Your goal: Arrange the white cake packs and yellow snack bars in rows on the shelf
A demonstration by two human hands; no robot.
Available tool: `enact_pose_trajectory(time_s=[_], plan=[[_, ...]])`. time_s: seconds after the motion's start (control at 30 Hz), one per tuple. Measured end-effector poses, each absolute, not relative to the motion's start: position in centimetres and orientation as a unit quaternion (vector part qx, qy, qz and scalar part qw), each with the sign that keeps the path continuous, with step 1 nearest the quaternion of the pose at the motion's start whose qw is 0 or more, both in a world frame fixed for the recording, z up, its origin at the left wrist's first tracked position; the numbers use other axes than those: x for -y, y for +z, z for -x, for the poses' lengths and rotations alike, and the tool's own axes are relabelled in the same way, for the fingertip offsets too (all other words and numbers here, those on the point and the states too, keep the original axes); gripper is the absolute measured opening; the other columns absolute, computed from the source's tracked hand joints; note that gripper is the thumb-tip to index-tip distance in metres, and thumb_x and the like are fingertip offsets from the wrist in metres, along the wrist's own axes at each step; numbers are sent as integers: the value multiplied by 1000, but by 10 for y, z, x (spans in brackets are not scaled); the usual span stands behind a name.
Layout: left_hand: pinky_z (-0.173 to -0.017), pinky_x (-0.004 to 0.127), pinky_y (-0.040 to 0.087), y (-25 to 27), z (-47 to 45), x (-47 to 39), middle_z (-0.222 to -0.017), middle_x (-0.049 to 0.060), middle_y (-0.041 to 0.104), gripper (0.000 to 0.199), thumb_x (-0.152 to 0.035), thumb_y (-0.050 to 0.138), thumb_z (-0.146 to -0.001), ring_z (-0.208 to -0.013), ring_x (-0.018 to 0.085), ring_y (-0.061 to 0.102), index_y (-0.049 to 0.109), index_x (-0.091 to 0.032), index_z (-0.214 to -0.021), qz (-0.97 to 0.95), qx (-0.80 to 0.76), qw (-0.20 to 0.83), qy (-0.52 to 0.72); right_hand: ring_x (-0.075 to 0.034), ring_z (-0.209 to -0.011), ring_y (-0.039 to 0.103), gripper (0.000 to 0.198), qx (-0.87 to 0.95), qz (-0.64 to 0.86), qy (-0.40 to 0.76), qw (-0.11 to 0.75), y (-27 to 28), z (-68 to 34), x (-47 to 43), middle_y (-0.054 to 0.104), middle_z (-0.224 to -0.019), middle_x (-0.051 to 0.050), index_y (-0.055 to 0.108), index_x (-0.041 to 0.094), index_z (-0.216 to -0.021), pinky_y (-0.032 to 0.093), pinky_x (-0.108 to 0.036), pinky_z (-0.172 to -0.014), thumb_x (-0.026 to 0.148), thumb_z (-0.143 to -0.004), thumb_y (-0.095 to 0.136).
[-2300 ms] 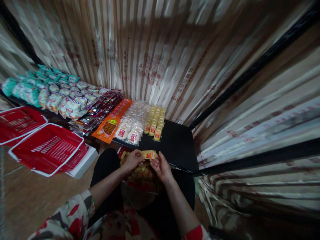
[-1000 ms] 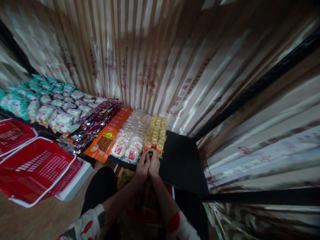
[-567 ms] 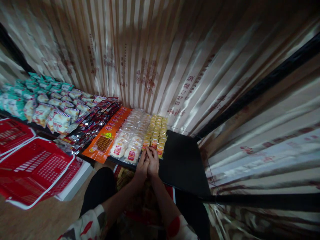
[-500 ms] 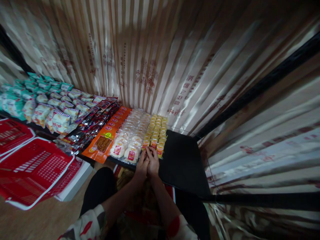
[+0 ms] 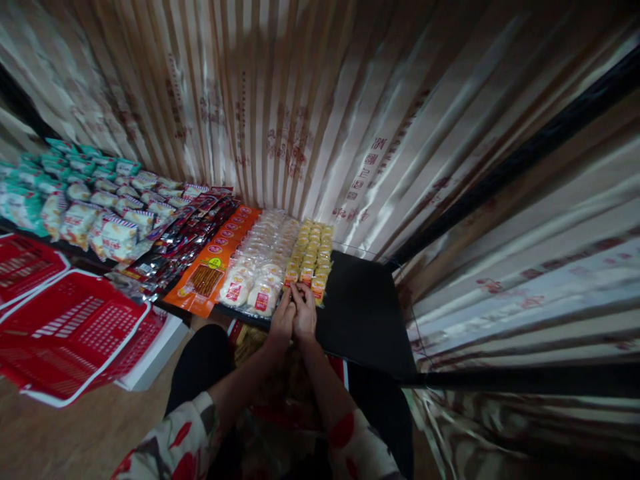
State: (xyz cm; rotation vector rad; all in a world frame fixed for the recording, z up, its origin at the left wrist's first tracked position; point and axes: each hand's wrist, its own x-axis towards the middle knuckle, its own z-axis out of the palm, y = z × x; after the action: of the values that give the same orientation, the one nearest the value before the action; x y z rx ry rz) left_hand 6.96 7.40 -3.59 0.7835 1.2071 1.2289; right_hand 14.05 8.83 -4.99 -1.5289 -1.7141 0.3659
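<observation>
My left hand point(image 5: 283, 320) and my right hand point(image 5: 305, 315) meet at the front end of the rows of small yellow snack packets point(image 5: 310, 250). The fingers of both are closed and bent together over the nearest packets; whatever they pinch is hidden. Just left of them lie rows of round white rice crackers in clear wrappers point(image 5: 261, 293) with red labels. Beside those is a flat orange snack bag point(image 5: 207, 277) with brown sticks showing through its window. All rest on a black shelf point(image 5: 367, 320).
Farther left are dark red shiny packets point(image 5: 173, 250), white snack bags point(image 5: 117, 239) and green bags point(image 5: 23, 200). Red baskets point(image 5: 75, 327) stand on the floor at left. Between my legs is a container with brownish packets point(image 5: 247, 343). Printed curtain-like sheeting point(image 5: 280, 100) and black posts point(image 5: 515, 163) enclose the shelf.
The view has shifted slightly, so the shelf and goods sit a little higher. My hands remain together at the front of the yellow packets, with only small finger movement.
</observation>
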Motion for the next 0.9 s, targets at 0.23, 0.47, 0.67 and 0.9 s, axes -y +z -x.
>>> enact_pose_trajectory(time_s=[0.23,0.47,0.67,0.9], plan=[[-100,28,38,-27,-62,-61,-122,6,57,38,-19,40,-83,-116,17,49,53,-17,-119,-401,-499,550,536,-18,-110,48,44,674,589,154,419,-41,-138,-75,46,-124,-8,55,22,-121,40,-32,-96,14,-81,38],[-77,25,46,-24,-54,-12,-83,3,64,19,-20,44,-79,-77,14,58,60,-19,-87,-490,-565,459,479,-17,-104,53,36,692,572,154,412,-49,-155,-12,56,-111,-11,59,15,-112,42,-30,-93,23,-87,34],[-81,26,43,-68,-45,31,-74,1,63,20,-11,45,-72,-78,15,57,62,-20,-69,-503,-625,494,335,-17,-97,57,31,711,647,201,190,-80,-170,40,63,-102,-9,63,19,-99,42,-29,-86,25,-89,34],[-72,26,46,-91,-45,49,-60,-1,63,21,-5,50,-60,-68,17,58,64,-21,-56,-496,-627,545,251,-24,-101,58,32,640,736,208,-69,-98,-184,51,65,-105,-15,60,18,-111,42,-34,-81,21,-85,40]])
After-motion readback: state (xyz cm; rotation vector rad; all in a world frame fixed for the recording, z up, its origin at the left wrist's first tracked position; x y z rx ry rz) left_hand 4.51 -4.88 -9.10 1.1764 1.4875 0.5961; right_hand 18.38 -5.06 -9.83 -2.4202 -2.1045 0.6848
